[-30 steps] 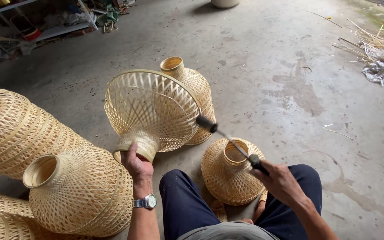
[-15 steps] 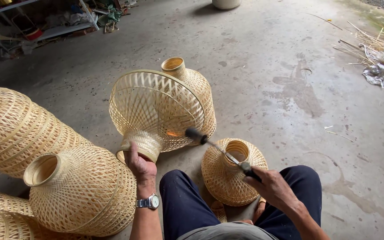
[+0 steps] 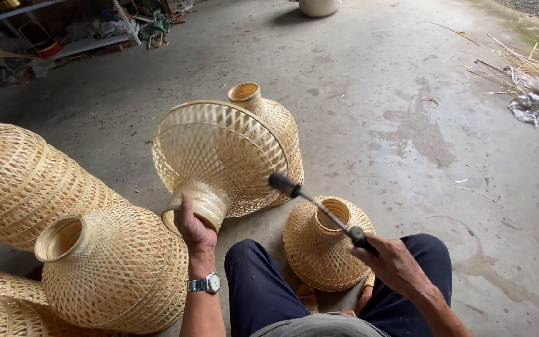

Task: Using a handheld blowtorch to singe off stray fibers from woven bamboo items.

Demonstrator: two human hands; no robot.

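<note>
My left hand (image 3: 193, 231) grips the narrow neck of a woven bamboo lampshade (image 3: 219, 156), held tilted with its wide open rim facing up and to the right. My right hand (image 3: 394, 262) holds the dark handle of a thin metal tool (image 3: 319, 209). The tool's black tip rests against the lampshade's lower right rim. A smaller woven shade (image 3: 325, 243) stands neck up on the floor between my knees, under the tool's shaft. A wristwatch (image 3: 206, 284) sits on my left wrist.
Several finished woven shades lie around: one (image 3: 116, 265) at my left knee, a large one (image 3: 20, 181) at far left, another (image 3: 276, 118) behind the held one. Concrete floor (image 3: 369, 81) stretches ahead. Bamboo strips and plastic (image 3: 538, 81) lie at right; shelves (image 3: 63, 25) stand top left.
The held lampshade has tilted and shifted slightly right. My right hand has drawn the tool's tip lower along the rim, toward me.
</note>
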